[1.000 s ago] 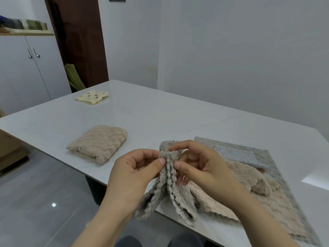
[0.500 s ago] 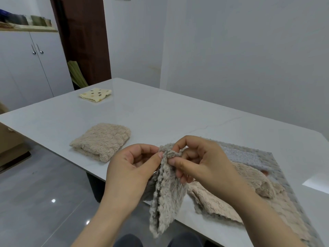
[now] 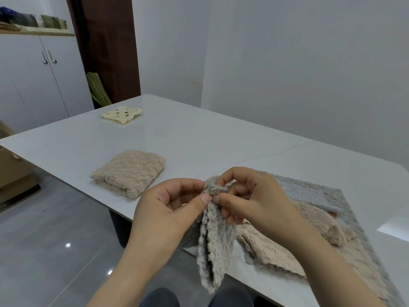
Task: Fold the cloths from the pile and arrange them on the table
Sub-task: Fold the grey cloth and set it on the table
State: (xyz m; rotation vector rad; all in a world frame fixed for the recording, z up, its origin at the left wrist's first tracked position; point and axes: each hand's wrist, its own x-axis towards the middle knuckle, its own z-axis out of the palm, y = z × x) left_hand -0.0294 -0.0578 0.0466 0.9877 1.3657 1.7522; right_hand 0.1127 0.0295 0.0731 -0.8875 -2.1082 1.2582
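Note:
A fuzzy grey-beige cloth [image 3: 213,247] hangs doubled over the table's near edge. My left hand [image 3: 168,216] and my right hand [image 3: 250,202] both pinch its bunched top edge, thumbs nearly touching. Behind my right hand lies the pile [image 3: 309,229]: a beige cloth on a grey cloth, spread on the white table [image 3: 199,140]. A folded beige cloth [image 3: 129,171] lies to the left. A folded yellow dotted cloth [image 3: 121,114] sits at the far left corner.
A white cabinet [image 3: 33,78] stands at the left with items on top, and a dark door [image 3: 106,47] is beside it. A cardboard box [image 3: 11,173] sits on the grey floor at the left. My knees show at the bottom edge.
The hanging cloth's two flaps have come together into one narrow doubled strip. Both hands stay pinching its top edge and have shifted slightly toward me.

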